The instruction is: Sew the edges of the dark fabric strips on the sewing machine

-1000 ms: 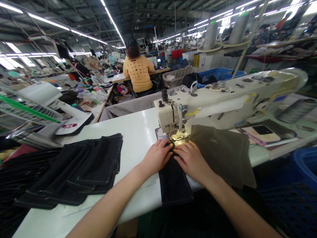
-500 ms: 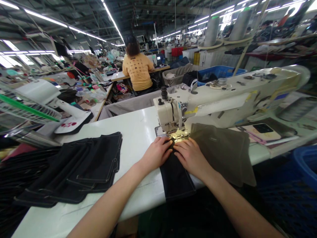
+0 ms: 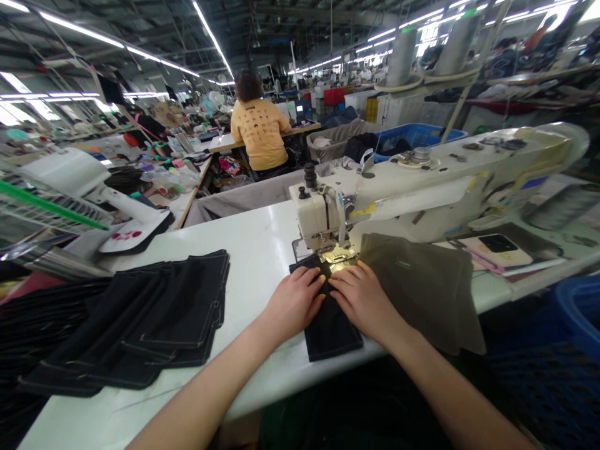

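A dark fabric piece [image 3: 330, 331] with a stitched edge lies under the head of a white sewing machine [image 3: 315, 215], and its near end reaches the table's front edge. On the piece's left side, my left hand [image 3: 295, 297] rests palm down, fingers stretched toward the needle area. My right hand [image 3: 363, 297] lies on the right side, fingers extended just in front of the brass-coloured guide [image 3: 340, 256]. Both hands press the cloth rather than wrap round it. The machine head and my fingers hide the needle point.
Stitched dark pieces [image 3: 182, 306] overlap at the left of the white table [image 3: 253, 250]. Olive translucent sheets [image 3: 417, 287] lie to the right, near a phone [image 3: 497, 242]. A blue basket [image 3: 557, 350] stands at lower right. A person in a yellow shirt [image 3: 260, 134] sits ahead.
The dark fabric piece has moved forward under the machine head; its far end now shows left of the needle area, and its near end has drawn back from me. Both hands stay nearly in place.
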A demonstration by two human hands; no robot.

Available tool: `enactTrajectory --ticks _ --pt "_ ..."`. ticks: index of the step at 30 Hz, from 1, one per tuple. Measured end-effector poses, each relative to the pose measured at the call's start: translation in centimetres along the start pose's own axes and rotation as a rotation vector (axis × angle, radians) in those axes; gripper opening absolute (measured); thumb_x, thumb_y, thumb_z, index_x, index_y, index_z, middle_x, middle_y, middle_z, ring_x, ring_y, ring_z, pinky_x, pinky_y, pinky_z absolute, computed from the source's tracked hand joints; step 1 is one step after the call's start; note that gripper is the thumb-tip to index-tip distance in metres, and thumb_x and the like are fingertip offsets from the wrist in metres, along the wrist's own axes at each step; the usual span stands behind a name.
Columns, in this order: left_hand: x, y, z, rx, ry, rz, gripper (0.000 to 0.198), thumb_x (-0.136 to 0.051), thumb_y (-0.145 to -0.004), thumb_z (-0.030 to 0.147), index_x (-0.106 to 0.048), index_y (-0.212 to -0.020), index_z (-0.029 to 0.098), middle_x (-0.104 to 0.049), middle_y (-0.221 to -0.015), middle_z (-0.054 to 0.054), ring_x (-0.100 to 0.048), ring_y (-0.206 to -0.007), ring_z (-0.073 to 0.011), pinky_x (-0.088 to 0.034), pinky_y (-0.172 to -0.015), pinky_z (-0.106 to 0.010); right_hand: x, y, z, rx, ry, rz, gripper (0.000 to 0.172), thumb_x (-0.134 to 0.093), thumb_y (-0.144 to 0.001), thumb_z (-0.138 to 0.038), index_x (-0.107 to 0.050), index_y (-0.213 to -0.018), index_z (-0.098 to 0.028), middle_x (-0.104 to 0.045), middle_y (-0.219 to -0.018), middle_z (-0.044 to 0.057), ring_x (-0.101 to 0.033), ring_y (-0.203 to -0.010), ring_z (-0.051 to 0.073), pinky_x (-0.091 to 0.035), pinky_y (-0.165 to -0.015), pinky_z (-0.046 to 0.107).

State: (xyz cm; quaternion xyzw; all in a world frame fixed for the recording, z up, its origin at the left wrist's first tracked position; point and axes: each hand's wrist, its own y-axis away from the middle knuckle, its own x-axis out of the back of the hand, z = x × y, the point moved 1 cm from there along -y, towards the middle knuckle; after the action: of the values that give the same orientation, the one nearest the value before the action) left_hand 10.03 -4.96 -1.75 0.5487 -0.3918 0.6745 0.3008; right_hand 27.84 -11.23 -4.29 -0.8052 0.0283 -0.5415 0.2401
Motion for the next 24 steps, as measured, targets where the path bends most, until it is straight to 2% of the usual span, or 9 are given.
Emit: enactTrajectory --ticks 8,11,15,18,21,24 --pt "0.0 -1.8 -2.4 0.032 -0.006 0.01 0.031 -0.056 -0.094 0.024 -0.065 -0.122 0.015 -0.063 -0.126 -0.015 -0.06 -0.115 -0.0272 -0.054 -0.097 -0.044 -0.8 -2.1 0.9 0.003 0.067 0.008 0.018 -0.059 -0.095 -0.022 -0.071 -0.109 -0.02 -0.069 -0.113 0.009 -0.057 -0.108 0.025 -0.036 -0.107 0.05" --pt "-0.3 -1.6 -2.2 0.051 -0.016 0.008 0.033 -0.056 -0.094 0.026 -0.063 -0.124 0.014 -0.062 -0.13 -0.016 -0.059 -0.119 -0.0278 -0.052 -0.101 -0.045 -0.7 -1.7 0.6 0.001 0.062 0.009 0.018 -0.058 -0.095 -0.022 -0.071 -0.108 -0.02 -0.069 -0.114 0.009 -0.057 -0.109 0.025 -0.035 -0.108 0.051" --pt "-1.2 -0.8 -1.4 0.129 -0.066 0.007 0.047 -0.056 -0.096 0.039 -0.055 -0.135 0.015 -0.054 -0.144 -0.018 -0.05 -0.134 -0.0328 -0.045 -0.107 -0.053 -1.0 -0.7 0.0 -0.01 0.05 0.024 0.021 -0.056 -0.096 -0.02 -0.068 -0.113 -0.019 -0.068 -0.119 0.008 -0.057 -0.113 0.026 -0.032 -0.109 0.053" --pt "-2.0 -0.3 -1.0 0.178 -0.116 -0.011 0.05 -0.051 -0.098 0.041 -0.049 -0.141 0.013 -0.048 -0.149 -0.019 -0.044 -0.139 -0.0349 -0.043 -0.107 -0.057 -1.1 0.0 -0.4 -0.014 0.027 0.062 0.022 -0.053 -0.097 -0.017 -0.067 -0.114 -0.02 -0.069 -0.121 0.007 -0.058 -0.113 0.025 -0.033 -0.107 0.052" --pt "-2.5 -0.1 -1.0 0.174 -0.141 -0.003 0.051 -0.046 -0.1 0.041 -0.046 -0.143 0.012 -0.046 -0.151 -0.019 -0.043 -0.14 -0.0347 -0.042 -0.108 -0.057 -0.4 0.8 -0.1 -0.051 0.034 0.08 0.022 -0.052 -0.096 -0.016 -0.067 -0.112 -0.021 -0.07 -0.115 0.007 -0.061 -0.106 0.024 -0.041 -0.097 0.045" --pt "-2.6 -0.1 -1.3 0.166 -0.13 -0.005 0.052 -0.044 -0.101 0.041 -0.044 -0.144 0.012 -0.044 -0.152 -0.018 -0.04 -0.142 -0.0335 -0.041 -0.11 -0.056 1.1 1.9 1.2 -0.213 0.118 0.092 0.02 -0.053 -0.094 -0.017 -0.068 -0.107 -0.019 -0.07 -0.099 0.008 -0.063 -0.091 0.024 -0.046 -0.08 0.039"
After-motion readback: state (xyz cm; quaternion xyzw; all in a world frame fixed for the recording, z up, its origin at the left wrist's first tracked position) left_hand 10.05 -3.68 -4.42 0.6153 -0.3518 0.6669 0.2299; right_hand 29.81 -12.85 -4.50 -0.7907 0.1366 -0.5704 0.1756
